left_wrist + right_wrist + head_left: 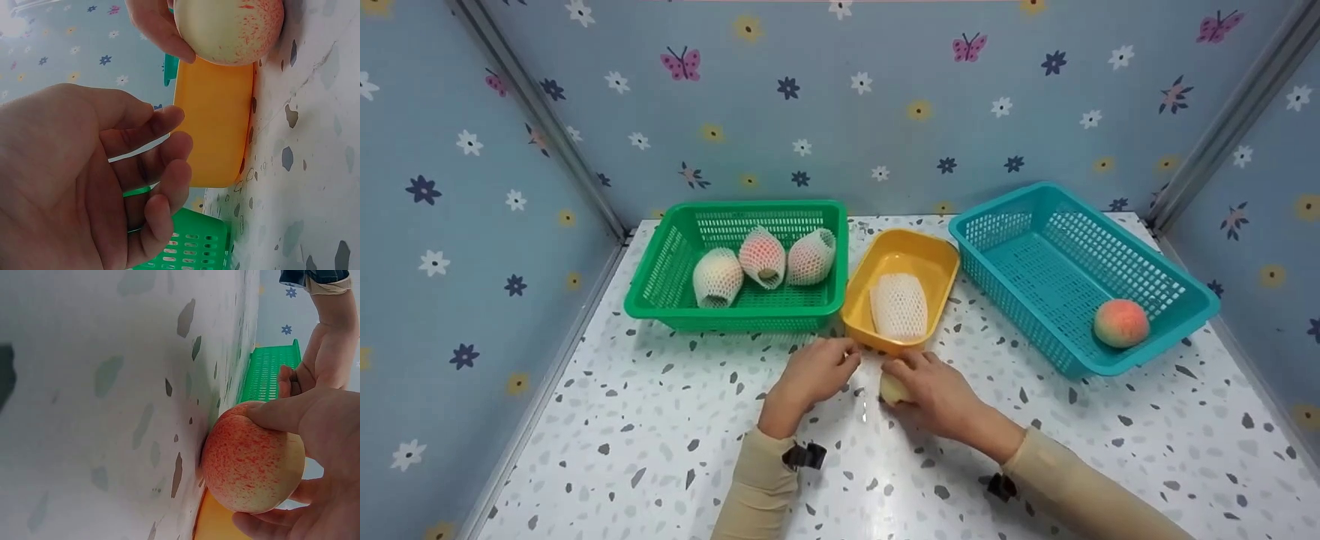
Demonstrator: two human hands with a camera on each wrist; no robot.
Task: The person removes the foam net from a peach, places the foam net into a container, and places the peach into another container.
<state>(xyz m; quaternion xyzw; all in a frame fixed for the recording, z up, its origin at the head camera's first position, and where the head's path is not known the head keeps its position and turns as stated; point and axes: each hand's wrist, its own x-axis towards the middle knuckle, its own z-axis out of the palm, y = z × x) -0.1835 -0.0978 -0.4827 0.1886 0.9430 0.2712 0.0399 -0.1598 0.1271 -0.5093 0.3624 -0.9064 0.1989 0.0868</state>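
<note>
My right hand point(943, 394) grips a bare peach point(250, 464), thumb on one side and fingers on the other. The fruit is red-speckled on one side and pale yellow on the other, held low by the tabletop in front of the yellow tray point(904, 251). Much of it is covered by the hand in the head view. To its left, my left hand point(817, 371) holds nothing; the left wrist view shows its fingers loosely bent, palm turned toward the peach. Inside the tray lies a white foam net sleeve point(900, 307).
At the left stands a green basket point(735, 319) with three peaches in foam nets, one being a netted peach point(763, 255). A blue basket point(1020, 259) at the right contains an unwrapped peach point(1121, 323). Patterned wall panels point(840, 112) enclose the speckled table point(675, 427).
</note>
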